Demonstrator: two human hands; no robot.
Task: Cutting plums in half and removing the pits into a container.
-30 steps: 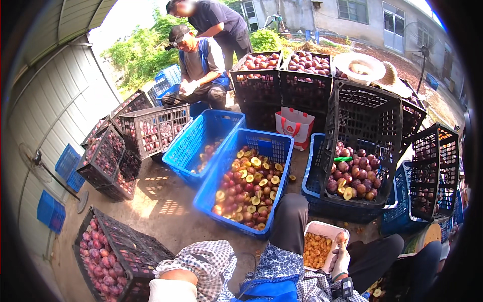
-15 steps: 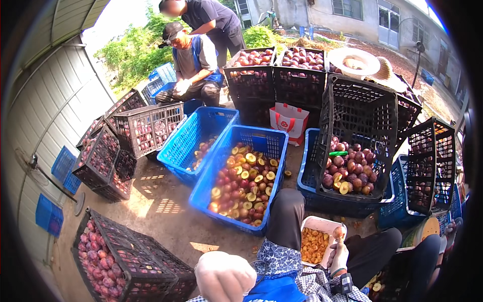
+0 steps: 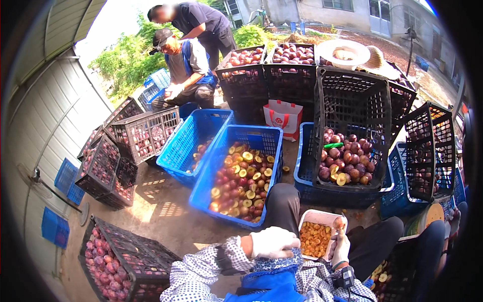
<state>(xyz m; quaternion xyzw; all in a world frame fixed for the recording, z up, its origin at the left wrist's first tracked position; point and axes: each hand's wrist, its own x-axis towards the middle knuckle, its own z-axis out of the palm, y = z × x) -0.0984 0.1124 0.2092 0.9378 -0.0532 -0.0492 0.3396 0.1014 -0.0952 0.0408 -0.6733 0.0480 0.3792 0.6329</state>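
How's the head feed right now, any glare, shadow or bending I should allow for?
Head view: strong fisheye, crate edges bow near the dark rim; sky at top left is blown out; sunlit patches mottle the floor; the blue crate of halved fruit is sharp; the left hand is bright.

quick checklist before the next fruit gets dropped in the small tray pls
1. Right hand grips a small red fruit at the tray edge: ok.
2. Left hand in a white glove is free, holding nothing visible: ok.
3. Small white rectangular tray with orange cut pieces rests between the knees; room left at its far end: ok.
4. Blue plastic crate of halved fruit sits in front of the knees, not full: ok.
5. Black plastic crate of whole red fruit lies to the right front, still stocked: ok.
6. Whether a knife is in either hand: cannot tell.
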